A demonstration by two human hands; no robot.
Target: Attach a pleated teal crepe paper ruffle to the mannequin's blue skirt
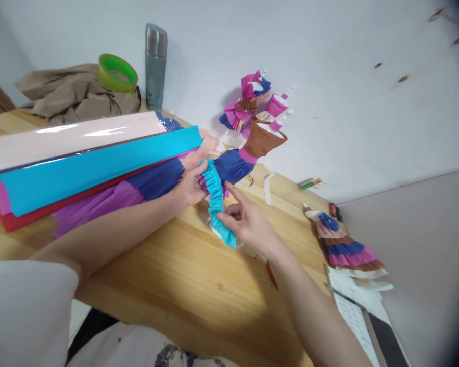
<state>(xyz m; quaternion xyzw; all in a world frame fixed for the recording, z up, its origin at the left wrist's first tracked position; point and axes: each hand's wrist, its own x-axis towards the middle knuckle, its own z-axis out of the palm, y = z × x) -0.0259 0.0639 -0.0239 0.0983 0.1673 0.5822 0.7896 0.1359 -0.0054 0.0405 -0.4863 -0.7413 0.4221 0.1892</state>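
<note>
A gathered strip of turquoise crepe paper (pixel 215 191) hangs in pleats between my two hands above the table. My left hand (pixel 193 184) pinches its upper end, thumb on top; the other fingers are partly hidden behind the paper. Lower down, the thumb of my right hand (pixel 249 221) presses on the strip's edge, with the index finger stretched out and the rest curled. Just behind the strip lies a blue crepe paper piece (pixel 233 165), joined to a pink band and a flared brown paper piece (pixel 265 138). A white roll (pixel 214 227), partly covered, sits beneath the strip.
Crepe paper rolls (pixel 103 165) lie along the left. Behind them are brown cloth (pixel 72 94), a green tape roll (pixel 117 73) and a flask (pixel 155 69). Paper-decorated figures (pixel 248 104) stand by the wall. At right are a layered paper dress (pixel 348 244) and a notebook (pixel 354 311).
</note>
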